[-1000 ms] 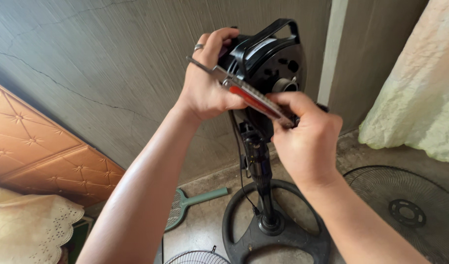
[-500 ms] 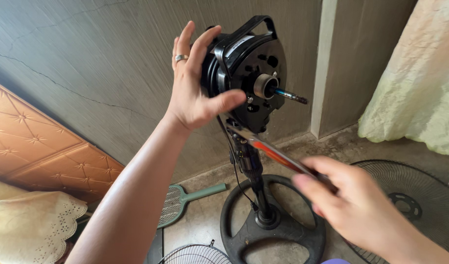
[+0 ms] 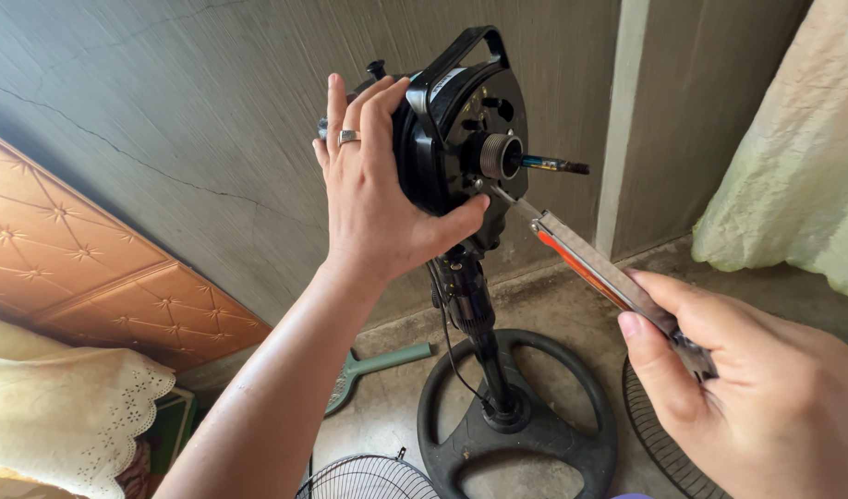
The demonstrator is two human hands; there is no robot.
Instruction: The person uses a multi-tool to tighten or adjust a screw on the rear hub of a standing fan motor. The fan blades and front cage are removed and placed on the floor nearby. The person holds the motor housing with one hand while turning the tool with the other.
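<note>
While left hand (image 3: 373,199) clamps black fan motor (image 3: 461,129), right hand (image 3: 757,388) grips screwdriver (image 3: 595,268), tip at motor face

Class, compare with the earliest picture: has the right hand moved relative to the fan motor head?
Yes. The right hand has dropped down and rightward from the fan motor head; only the screwdriver tip reaches it.

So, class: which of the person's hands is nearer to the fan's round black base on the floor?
Right. The right hand holds a screwdriver low, just beside and above the base. The left hand grips the motor housing atop the pole, well above it.
</note>
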